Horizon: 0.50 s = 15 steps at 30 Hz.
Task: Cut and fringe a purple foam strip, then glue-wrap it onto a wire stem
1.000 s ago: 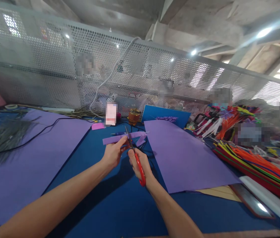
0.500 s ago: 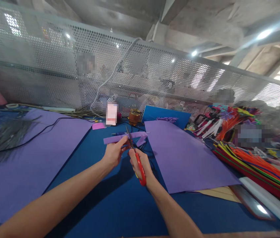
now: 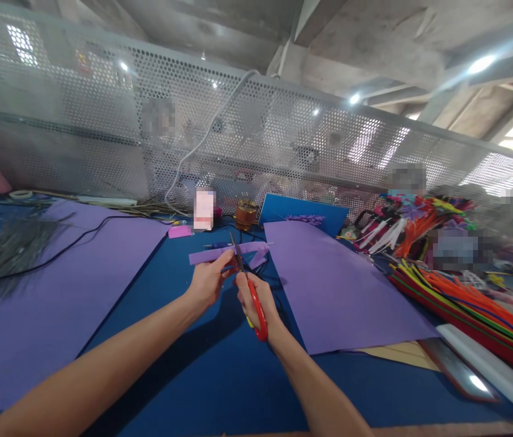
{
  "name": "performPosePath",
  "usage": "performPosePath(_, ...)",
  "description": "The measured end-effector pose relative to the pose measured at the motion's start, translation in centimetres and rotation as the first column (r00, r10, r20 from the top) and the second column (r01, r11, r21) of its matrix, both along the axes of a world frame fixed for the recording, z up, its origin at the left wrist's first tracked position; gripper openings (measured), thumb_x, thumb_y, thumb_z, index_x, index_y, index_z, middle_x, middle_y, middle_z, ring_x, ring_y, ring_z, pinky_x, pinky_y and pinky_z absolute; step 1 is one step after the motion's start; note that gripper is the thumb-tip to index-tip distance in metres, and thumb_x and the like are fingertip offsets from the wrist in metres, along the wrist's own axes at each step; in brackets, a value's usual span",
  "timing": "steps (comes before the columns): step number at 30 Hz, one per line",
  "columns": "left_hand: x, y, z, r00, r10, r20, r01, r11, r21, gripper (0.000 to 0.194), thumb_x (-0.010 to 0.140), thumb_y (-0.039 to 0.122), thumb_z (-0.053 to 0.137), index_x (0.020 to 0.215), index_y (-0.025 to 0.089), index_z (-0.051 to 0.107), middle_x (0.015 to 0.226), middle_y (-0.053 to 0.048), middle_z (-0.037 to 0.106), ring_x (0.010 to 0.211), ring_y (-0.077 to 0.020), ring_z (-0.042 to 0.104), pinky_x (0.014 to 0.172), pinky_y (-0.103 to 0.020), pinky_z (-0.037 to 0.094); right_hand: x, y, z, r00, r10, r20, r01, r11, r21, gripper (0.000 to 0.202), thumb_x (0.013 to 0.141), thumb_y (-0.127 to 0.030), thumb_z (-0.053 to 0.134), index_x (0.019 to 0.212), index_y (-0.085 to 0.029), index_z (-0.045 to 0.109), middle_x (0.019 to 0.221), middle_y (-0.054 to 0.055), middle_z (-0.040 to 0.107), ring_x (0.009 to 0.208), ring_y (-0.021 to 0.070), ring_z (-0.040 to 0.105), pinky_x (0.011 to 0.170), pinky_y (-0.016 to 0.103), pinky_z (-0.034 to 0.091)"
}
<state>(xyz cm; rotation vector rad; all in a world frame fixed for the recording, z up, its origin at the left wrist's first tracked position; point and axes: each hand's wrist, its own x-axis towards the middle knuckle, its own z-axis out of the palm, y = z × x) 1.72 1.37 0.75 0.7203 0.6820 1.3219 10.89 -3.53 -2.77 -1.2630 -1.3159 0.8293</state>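
Observation:
My left hand point(image 3: 210, 279) is closed, pinching a narrow purple paper strip point(image 3: 202, 255) between thumb and fingers above the blue table point(image 3: 238, 388). Wrapped around red-handled scissors point(image 3: 257, 308) is my right hand point(image 3: 263, 301). The blades point away from me and cross the strip just right of my left fingertips. Past the blades the strip's other end is folded or curled. Whether the blades are fully together is hard to make out. A dark blue pen-like item lies partly hidden behind the strip.
Large purple sheets point(image 3: 342, 285) lie to the right and left point(image 3: 88, 255), the left one under grey bristly stems point(image 3: 15, 249) and a black cable. At the back stand an amber jar point(image 3: 246, 213) and a blue board point(image 3: 329, 215). Colourful pipe cleaners point(image 3: 475, 309) pile up at right.
Hardly anything differs. Both hands, the strip and the scissors hold the same place, and the view has shifted very slightly.

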Motion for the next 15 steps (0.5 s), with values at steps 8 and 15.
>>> performPosePath(8, -0.08, 0.19, -0.23, 1.000, 0.002, 0.002, -0.002, 1.000, 0.011, 0.027, 0.043, 0.027, 0.078, 0.060, 0.011, 0.063, 0.058, -0.002, 0.063, 0.056, -0.0122, 0.057, 0.055, -0.025, 0.046, -0.02, -0.02, 0.02, 1.000, 0.015, -0.008, -0.015, 1.000, -0.016, 0.047, 0.078, -0.061, 0.038, 0.072, -0.016, 0.050, 0.045, -0.006, 0.036, 0.034, 0.0058, 0.031, 0.032, 0.019, 0.025)
performPosePath(15, -0.18, 0.54, -0.31, 1.000, -0.012, -0.014, 0.012, 0.999, 0.051, 0.023, 0.048, 0.025, 0.075, 0.061, 0.011, 0.062, 0.060, -0.005, 0.064, 0.058, -0.0138, 0.059, 0.054, -0.026, 0.047, 0.28, 0.17, -0.04, 0.999, 0.035, 0.016, -0.035, 0.999, -0.003, 0.052, 0.074, -0.063, 0.041, 0.084, -0.014, 0.055, 0.050, -0.003, 0.048, 0.042, 0.0095, 0.045, 0.042, 0.021, 0.036)
